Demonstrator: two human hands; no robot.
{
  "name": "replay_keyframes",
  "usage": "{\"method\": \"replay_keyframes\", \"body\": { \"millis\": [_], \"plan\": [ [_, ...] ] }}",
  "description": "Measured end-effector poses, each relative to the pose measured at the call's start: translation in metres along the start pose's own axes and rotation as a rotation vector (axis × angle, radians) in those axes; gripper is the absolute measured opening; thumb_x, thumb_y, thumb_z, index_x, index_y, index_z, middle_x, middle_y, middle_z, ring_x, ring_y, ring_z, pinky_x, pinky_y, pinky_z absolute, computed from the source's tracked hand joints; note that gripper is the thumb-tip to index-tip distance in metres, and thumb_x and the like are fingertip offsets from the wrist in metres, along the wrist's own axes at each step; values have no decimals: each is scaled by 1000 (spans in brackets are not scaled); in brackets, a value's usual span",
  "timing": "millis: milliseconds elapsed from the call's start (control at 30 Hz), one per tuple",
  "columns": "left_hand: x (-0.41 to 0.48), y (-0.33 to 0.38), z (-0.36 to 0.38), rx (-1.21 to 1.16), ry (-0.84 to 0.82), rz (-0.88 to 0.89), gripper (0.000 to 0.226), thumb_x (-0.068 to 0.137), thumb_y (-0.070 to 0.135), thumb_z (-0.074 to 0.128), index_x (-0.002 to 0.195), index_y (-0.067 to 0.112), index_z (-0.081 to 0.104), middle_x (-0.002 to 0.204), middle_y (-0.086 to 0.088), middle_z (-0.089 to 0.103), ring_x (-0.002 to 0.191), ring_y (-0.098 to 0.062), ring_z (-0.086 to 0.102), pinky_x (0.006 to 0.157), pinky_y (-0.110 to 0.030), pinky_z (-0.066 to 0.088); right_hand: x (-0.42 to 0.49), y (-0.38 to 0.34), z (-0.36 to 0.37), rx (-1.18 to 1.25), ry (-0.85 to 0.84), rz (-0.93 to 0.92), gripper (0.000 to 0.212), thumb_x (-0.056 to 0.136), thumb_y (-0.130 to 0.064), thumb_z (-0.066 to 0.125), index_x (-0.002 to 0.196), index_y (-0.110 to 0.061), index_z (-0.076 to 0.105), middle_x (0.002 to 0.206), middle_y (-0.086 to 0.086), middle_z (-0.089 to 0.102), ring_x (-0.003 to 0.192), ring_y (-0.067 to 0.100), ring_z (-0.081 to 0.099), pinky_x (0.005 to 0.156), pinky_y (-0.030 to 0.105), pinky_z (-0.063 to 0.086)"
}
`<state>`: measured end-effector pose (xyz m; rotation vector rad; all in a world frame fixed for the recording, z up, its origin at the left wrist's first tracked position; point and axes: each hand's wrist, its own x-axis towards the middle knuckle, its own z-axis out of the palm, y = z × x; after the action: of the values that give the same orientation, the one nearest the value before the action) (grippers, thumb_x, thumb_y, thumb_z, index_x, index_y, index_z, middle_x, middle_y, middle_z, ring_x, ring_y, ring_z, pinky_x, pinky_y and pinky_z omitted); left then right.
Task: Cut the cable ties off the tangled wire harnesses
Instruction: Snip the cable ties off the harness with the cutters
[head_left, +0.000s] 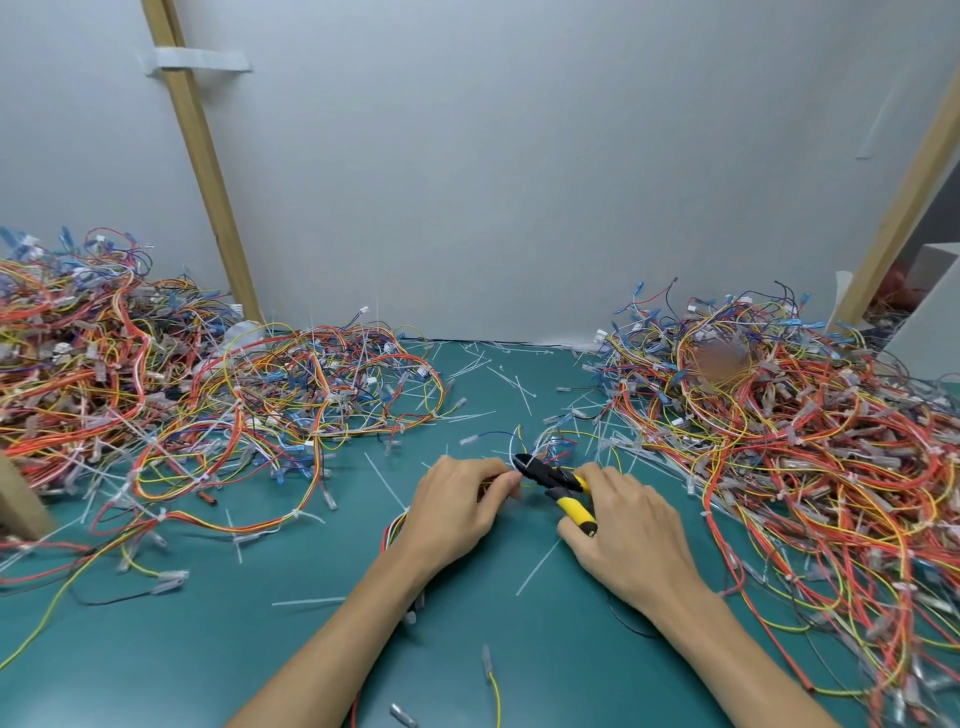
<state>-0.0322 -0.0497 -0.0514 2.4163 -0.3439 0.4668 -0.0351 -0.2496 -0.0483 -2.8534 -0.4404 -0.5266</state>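
Left hand (460, 501) pinching harness (556, 444), right hand (623, 525) gripping cutters (553, 479), lower centre. Nip only the tie (512, 446), blades off insulation.

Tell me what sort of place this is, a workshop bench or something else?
Probably a wire-harness rework bench in a workshop: heaps of coloured wire harnesses flank a green mat, cut white cable ties litter it, and the right hand grips yellow-handled cutters beside a harness held in the left hand.
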Motion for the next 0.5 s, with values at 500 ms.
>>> {"method": "replay_keyframes", "body": {
  "millis": [500],
  "plan": [
    [2, 1, -3, 87, 37, -24, 22, 98, 33, 51, 86, 24, 66, 74, 4, 64, 76, -22, 55, 63, -32, 40, 15, 1, 8, -13, 7, -52, 26, 87, -49, 51, 98, -26, 43, 87, -7, 57, 85, 22, 59, 62, 33, 32]
  ]
}}
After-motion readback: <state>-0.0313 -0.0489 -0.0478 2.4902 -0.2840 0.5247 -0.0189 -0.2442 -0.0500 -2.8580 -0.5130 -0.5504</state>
